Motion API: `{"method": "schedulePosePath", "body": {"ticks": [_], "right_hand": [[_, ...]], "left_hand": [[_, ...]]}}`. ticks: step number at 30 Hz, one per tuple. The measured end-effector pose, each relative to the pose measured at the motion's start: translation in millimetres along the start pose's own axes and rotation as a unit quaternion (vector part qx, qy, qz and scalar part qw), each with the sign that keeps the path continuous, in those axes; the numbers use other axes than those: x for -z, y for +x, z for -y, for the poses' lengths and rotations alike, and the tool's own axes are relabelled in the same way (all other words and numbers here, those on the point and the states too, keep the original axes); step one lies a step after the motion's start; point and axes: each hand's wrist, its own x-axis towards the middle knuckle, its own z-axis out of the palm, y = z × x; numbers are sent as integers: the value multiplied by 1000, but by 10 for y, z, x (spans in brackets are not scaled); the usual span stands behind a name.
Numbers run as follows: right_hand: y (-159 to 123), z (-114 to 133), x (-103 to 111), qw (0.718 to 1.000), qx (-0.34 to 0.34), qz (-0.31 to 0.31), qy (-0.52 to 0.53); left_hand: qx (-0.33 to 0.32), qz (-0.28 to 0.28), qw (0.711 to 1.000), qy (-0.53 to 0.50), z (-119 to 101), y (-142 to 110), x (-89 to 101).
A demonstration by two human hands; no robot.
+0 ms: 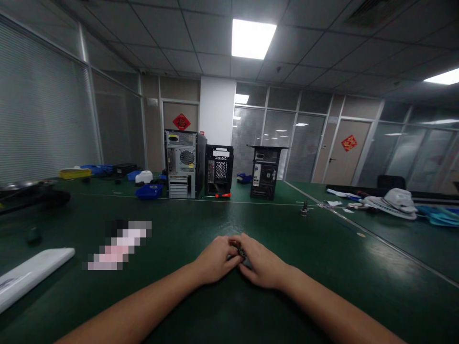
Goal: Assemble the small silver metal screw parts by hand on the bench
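Glass walls [46, 105] with blinds and a tiled ceiling with bright panel lights [253, 39] enclose the room, and two far doors bear red signs, one toward the left [181, 122] and one toward the right [349, 143]. Before me spreads a wide green bench [340, 267]. Three computer cases stand upright at its far side: a tall grey one [181, 165] on the left, a dark one [219, 169] just beside it, and another black one [265, 174] further right, apart from them. On the near left lies a long white panel [36, 272]; on the far right rests a white hat [394, 203]. Something blurred out [120, 246] lies between that panel and my arms. My left grip [217, 260] and right grip [267, 265] meet near me at the middle, fingers curled inward and nearly closed around one small dark piece [242, 253]. Most of it is hidden, so I cannot tell its full shape. A blue tray [149, 192] sits to the left of the tall case, and a red-handled screwdriver [224, 195] lies in front of the middle case.
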Motion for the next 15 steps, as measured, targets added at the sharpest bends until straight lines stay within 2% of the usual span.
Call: {"method": "schedulePosePath", "body": {"ticks": [15], "right_hand": [[11, -76, 13, 999, -26, -9, -21]], "left_hand": [[-19, -9, 1000, 1, -12, -29, 70]]}}
